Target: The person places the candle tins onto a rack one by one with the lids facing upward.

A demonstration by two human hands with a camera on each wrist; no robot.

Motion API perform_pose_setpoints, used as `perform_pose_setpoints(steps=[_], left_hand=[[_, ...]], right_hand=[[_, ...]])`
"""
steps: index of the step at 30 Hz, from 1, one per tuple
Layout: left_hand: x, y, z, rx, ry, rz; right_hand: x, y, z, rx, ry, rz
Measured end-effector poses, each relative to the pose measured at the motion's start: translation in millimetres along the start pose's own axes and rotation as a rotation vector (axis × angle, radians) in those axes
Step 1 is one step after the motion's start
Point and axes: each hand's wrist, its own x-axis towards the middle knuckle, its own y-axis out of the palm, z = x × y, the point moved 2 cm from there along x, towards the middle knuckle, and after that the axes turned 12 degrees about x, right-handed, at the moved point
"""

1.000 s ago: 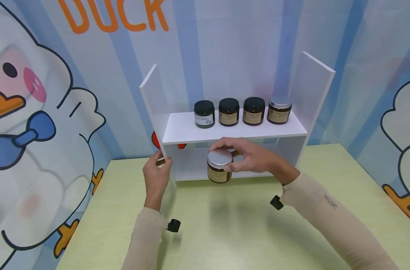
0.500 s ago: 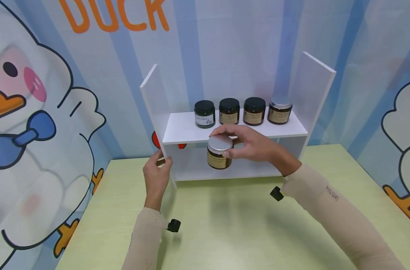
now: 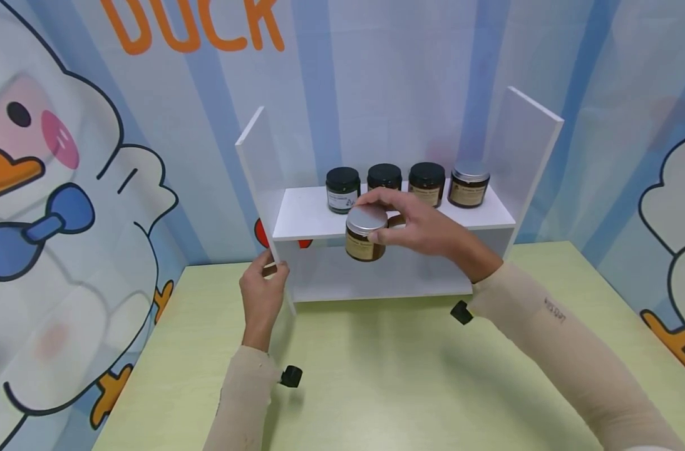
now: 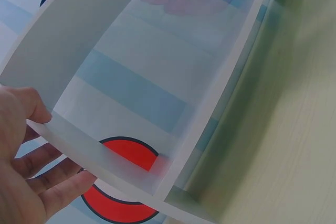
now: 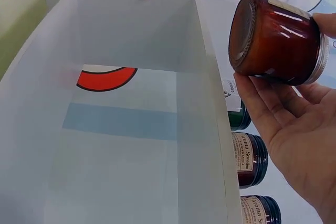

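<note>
My right hand (image 3: 427, 225) grips an amber candle jar (image 3: 365, 244) with a silver lid, thumb on the near side and fingers round the back. The jar hangs in front of the upper board of a white shelf (image 3: 320, 222), touching nothing but the hand. In the right wrist view the held jar (image 5: 278, 40) shows its glass base and side. At the shelf's left side panel, my left hand (image 3: 262, 300) pinches the panel's front edge; the left wrist view shows the thumb (image 4: 37, 106) on one face and the fingers on the other.
On the upper board stand several jars in a row: a dark jar with a white label (image 3: 342, 191), two black-lidded jars (image 3: 427, 185), partly behind the right hand, and a silver-lidded jar (image 3: 469, 186). The lower board (image 3: 376, 291) lies beneath. A pale wooden table (image 3: 376, 382) carries the shelf.
My right hand has lifted the candle jar from the lower board's height to near the upper board's front edge. The left hand stays on the side panel.
</note>
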Motion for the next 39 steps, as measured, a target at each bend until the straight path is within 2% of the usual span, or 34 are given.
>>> perform_pose_setpoints(steps=[22,32,39], left_hand=[[2.5,1.4,1.6,-0.006,0.005,0.004],[2.6,1.9,2.5,-0.006,0.0,0.001],[3.0,1.7,4.0,-0.001,-0.002,-0.003]], right_hand=[[12.7,-4.0,-3.8,-0.077,0.057,-0.126],[19.1,-3.6,-6.8,-0.124,0.103,-0.148],[21.5,-1.6,-5.3,-0.119,0.13,-0.152]])
